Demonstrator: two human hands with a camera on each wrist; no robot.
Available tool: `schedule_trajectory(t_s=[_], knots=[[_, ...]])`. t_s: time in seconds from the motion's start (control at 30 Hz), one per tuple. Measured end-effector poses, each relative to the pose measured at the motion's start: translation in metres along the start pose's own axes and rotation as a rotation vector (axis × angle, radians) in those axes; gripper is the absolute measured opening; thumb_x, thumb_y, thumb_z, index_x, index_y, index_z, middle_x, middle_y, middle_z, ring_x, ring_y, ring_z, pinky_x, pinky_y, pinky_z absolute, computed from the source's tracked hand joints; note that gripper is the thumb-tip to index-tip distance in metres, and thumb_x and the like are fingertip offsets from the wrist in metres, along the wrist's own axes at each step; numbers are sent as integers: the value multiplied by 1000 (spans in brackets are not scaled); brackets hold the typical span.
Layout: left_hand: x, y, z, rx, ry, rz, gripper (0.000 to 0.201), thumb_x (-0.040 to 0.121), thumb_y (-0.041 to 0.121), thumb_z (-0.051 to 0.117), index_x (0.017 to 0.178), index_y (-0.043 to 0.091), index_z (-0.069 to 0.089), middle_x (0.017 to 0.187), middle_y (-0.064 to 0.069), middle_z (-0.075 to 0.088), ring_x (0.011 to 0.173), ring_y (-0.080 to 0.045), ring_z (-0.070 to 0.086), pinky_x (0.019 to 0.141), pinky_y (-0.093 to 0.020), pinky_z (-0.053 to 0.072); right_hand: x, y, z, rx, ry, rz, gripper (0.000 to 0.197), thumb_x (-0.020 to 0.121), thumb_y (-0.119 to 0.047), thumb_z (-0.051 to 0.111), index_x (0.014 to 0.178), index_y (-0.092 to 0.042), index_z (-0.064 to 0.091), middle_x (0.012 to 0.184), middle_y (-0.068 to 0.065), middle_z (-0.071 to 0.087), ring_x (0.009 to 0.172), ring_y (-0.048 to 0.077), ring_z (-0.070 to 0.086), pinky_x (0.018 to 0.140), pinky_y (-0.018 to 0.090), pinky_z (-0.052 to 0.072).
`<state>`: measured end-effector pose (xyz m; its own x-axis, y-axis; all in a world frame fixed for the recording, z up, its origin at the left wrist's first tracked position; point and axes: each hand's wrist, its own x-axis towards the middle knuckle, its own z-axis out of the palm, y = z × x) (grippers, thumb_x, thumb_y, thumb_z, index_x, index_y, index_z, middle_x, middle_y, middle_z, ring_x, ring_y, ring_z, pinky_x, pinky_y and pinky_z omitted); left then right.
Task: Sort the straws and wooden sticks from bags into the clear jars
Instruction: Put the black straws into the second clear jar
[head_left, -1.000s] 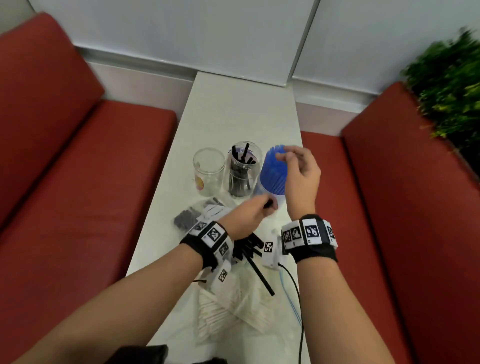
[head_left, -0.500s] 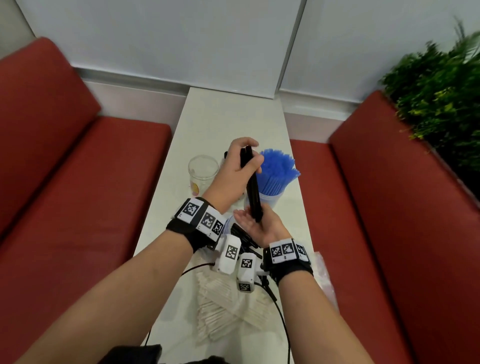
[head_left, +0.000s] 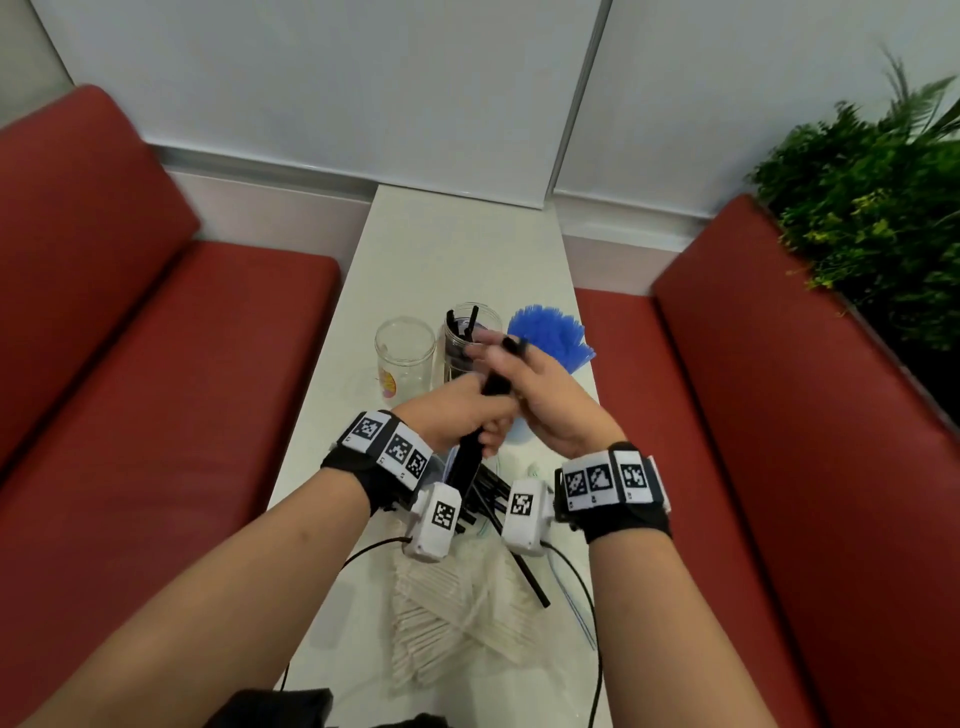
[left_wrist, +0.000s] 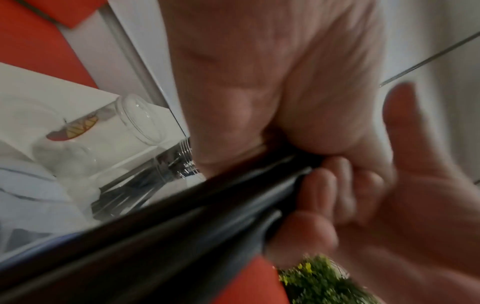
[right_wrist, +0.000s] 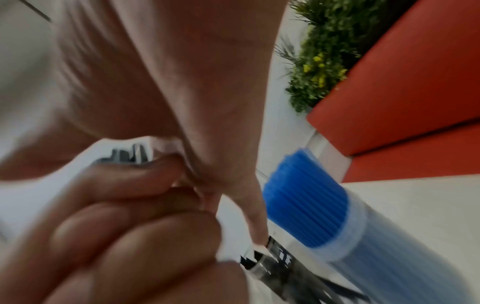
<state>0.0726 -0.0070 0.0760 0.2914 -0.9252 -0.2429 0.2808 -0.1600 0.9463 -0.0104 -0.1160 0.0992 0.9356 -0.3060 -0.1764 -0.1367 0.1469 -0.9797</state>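
Observation:
My left hand (head_left: 462, 415) grips a bundle of black straws (head_left: 495, 387) around its middle, in front of the jars; the bundle leans up and away. My right hand (head_left: 540, 400) lies against the bundle's upper end with fairly straight fingers, straw tips poking between them. In the left wrist view the black straws (left_wrist: 182, 216) cross under the palm. Behind stand an empty clear jar (head_left: 405, 358), a jar with black straws (head_left: 467, 332) and a jar of blue straws (head_left: 550, 335), the blue straws (right_wrist: 303, 195) also showing in the right wrist view.
A bag of pale wooden sticks (head_left: 457, 597) lies at the near end of the narrow white table (head_left: 457, 249), with loose black straws (head_left: 530, 577) on it. Red benches (head_left: 156, 415) flank the table. A green plant (head_left: 872, 218) sits at the far right.
My left hand came up with the black straws and has slid down to the bundle's middle. My right hand left the blue straws, passed under the bundle, and now lies at its top.

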Motion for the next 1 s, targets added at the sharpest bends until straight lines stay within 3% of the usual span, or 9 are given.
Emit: schedule_trajectory(t_s=[0.1,0.2,0.3,0.43,0.53,0.63,0.7,0.83,1.0], knots=[[-4,-1,4,21,-138,8,20,86,9,66,69,14,57,52,1,38,46,-13,34,49,-28,38,0,-15,1,-151,-114,-29,31,90,-40,72,92,-9,74,108,10,77,107,21,72,85,26,57],[-6,-8,-6,-58,-196,32,33,84,42,74,76,16,53,56,1,37,45,-12,34,49,-28,36,-5,-26,1,62,-40,-132,35,99,-31,64,69,-12,64,73,13,69,94,31,74,87,38,57],[-7,-25,-22,-242,-136,-70,69,81,81,37,77,16,61,58,1,43,41,-11,35,48,-25,40,1,-40,-2,231,112,-285,39,99,-30,65,65,-14,57,55,4,52,61,26,65,82,44,58],[-2,-39,-35,-755,131,-123,63,91,62,51,102,2,66,75,-7,64,54,-13,60,57,-28,59,10,-57,3,224,231,-422,38,93,-30,74,65,-13,53,54,5,49,51,24,53,74,41,57],[7,-37,-30,-879,186,-181,50,98,47,53,100,-1,67,83,-14,66,72,-21,68,69,-32,62,14,-41,16,166,236,-349,37,93,-28,74,65,-17,53,55,4,49,52,23,52,73,41,54],[9,-42,-27,-722,264,-357,30,101,31,48,80,9,51,58,-2,49,37,-8,46,30,-13,34,19,-22,23,149,217,-263,36,94,-26,73,67,-16,51,56,4,49,53,22,51,73,40,53],[6,-47,-31,-700,274,-398,30,102,25,44,76,11,45,56,0,41,30,-5,35,24,-14,18,23,-22,20,140,127,-213,33,93,-22,73,67,-16,53,60,4,51,57,22,53,73,40,52],[12,-37,-38,-738,279,-322,28,103,23,41,79,11,45,58,-1,42,31,-5,31,25,-14,14,36,-45,7,59,5,-209,32,93,-24,73,65,-16,58,62,6,54,66,26,59,78,38,55],[38,-12,-47,-628,448,-160,53,106,44,33,94,1,61,74,-12,61,55,-18,59,44,-22,49,73,-98,-7,2,155,-393,33,89,-32,76,64,-19,59,57,2,53,60,23,57,80,41,54]])
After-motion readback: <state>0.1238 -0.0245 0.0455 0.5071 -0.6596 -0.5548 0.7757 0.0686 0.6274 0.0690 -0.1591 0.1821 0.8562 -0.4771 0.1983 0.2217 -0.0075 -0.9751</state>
